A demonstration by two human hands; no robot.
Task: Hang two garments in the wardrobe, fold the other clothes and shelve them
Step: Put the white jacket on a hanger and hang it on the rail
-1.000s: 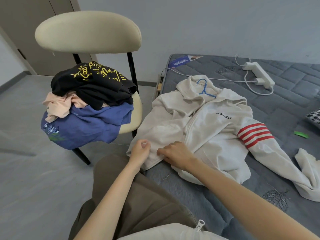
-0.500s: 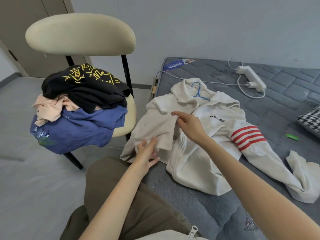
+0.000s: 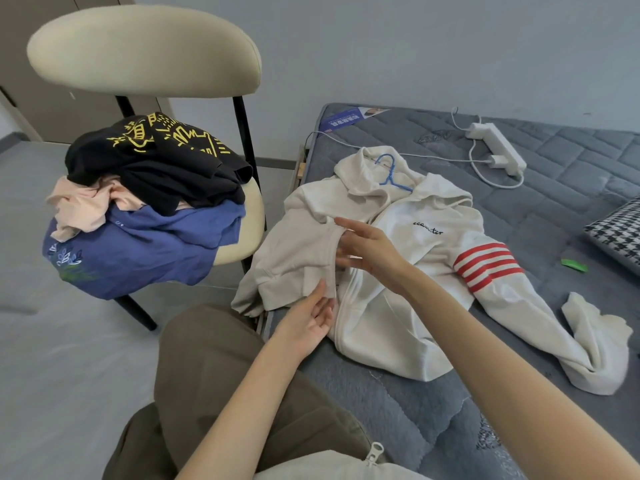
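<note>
Cream zip-up hoodie with red-striped sleeve [image 3: 437,252] spread on grey quilted mattress [image 3: 540,209], blue hanger [image 3: 390,173] in its neck, folded-back front panel touched by left hand [image 3: 308,322] and right hand [image 3: 370,249], fingers straight, nothing gripped

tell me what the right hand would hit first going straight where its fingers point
The right hand points left, so it would probably meet the folded-back front panel of the white hoodie first. It looks nearly touching, though depth is unclear.
</note>
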